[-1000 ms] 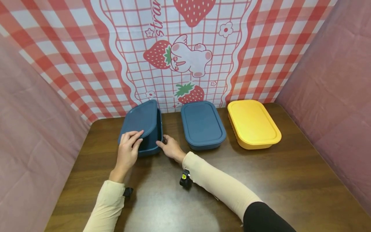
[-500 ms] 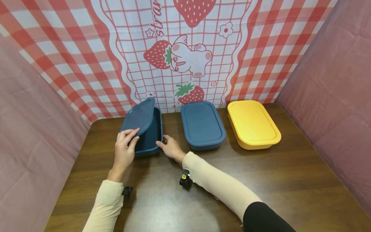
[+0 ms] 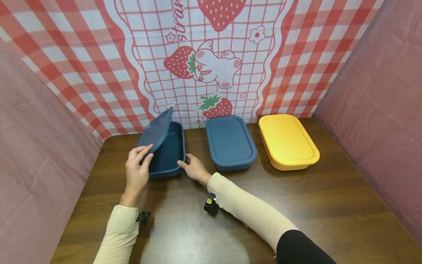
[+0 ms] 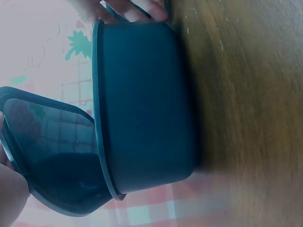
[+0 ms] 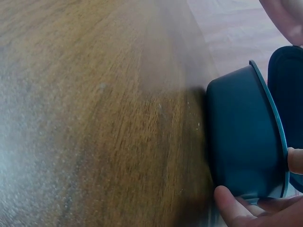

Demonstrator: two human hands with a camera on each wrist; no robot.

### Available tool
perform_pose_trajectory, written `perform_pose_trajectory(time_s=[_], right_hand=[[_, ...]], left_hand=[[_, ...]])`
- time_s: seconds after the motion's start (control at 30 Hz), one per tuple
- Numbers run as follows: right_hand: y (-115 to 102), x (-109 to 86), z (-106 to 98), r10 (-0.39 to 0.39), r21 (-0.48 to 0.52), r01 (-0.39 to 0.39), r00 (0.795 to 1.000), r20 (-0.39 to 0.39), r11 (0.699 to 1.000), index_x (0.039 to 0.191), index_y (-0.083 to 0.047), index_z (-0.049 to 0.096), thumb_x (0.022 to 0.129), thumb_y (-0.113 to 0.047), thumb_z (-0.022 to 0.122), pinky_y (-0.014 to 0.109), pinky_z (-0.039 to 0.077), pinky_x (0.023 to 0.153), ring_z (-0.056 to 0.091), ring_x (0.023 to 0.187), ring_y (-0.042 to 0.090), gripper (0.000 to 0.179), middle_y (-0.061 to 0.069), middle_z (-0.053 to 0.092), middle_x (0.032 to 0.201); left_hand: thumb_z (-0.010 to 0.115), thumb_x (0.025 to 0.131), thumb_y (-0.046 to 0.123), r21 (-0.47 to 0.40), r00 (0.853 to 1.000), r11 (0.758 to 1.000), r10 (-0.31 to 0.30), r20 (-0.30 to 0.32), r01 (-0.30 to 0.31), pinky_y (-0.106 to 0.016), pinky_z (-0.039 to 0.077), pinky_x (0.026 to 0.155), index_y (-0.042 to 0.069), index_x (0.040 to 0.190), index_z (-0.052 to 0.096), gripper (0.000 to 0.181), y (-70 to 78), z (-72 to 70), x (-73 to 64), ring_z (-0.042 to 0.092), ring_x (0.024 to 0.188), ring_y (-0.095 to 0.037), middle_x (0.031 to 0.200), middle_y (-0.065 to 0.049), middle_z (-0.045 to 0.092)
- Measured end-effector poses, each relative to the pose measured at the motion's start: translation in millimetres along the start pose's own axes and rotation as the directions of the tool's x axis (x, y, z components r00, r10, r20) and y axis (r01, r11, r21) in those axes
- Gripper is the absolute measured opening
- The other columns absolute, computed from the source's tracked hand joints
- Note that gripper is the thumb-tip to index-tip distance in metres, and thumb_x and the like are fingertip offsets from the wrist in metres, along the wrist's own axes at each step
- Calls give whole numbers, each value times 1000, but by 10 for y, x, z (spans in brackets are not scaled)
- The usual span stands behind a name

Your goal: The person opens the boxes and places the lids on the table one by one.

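At the table's left back stands a dark blue lunch box [image 3: 166, 174], its inside partly uncovered and bare where it shows. Its blue lid [image 3: 155, 132] is tilted up to the left, with the right edge raised. My left hand [image 3: 136, 174] pinches the lid's near edge between thumb and fingers. My right hand [image 3: 195, 169] grips the box at its near right corner. In the right wrist view the thumb [image 5: 296, 161] lies over the rim and the other fingers lie against the outer wall [image 5: 244, 132]. The left wrist view shows the lid [image 4: 57, 137] beside the box's rim.
A second blue box [image 3: 230, 141], lidded, stands to the right of the first. Beyond it is a yellow lidded box [image 3: 288, 141]. A strawberry-print cloth [image 3: 211, 69] hangs behind the wooden table [image 3: 296, 205], and pink cloth [image 3: 372, 110] hangs at the sides.
My left hand has moved left and slightly up with the lid, tilting it more steeply and uncovering more of the box's inside. The right hand keeps its place on the box.
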State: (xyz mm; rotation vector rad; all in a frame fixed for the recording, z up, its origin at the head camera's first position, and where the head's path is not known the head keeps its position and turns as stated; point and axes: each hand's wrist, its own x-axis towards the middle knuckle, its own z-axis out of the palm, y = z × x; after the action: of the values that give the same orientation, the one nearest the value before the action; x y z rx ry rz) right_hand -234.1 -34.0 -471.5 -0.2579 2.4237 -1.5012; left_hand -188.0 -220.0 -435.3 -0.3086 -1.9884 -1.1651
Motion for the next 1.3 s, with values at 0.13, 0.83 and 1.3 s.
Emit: perform_pose_trajectory(time_s=[0.13,0.83,1.3], right_hand=[[-1,2,3,-19,-23,19,1000,-8,1000,142,4,43,98,-32,57,45,42,108,52,129,33,58,23,55,137],[14,-90,123,-103,-100,95,992,-74,990,144,3,39,99,-26,55,45,42,108,52,129,32,56,22,55,137],[7,-177,167,-78,-151,64,993,-90,986,144,3,39,99,-31,55,44,40,109,51,126,32,59,22,52,134]], left_hand=[[65,84,-13,-34,997,999,-41,-63,39,-9,39,90,-7,110,70,27,14,-8,-8,48,106,2,102,-24,62],[61,89,-9,-326,877,935,-268,-398,138,-14,50,87,-12,113,66,25,39,-83,34,60,98,-6,103,9,62],[61,90,-5,-367,698,907,-400,-594,206,-18,47,86,-8,113,68,25,13,-141,98,59,95,-9,96,8,63]])
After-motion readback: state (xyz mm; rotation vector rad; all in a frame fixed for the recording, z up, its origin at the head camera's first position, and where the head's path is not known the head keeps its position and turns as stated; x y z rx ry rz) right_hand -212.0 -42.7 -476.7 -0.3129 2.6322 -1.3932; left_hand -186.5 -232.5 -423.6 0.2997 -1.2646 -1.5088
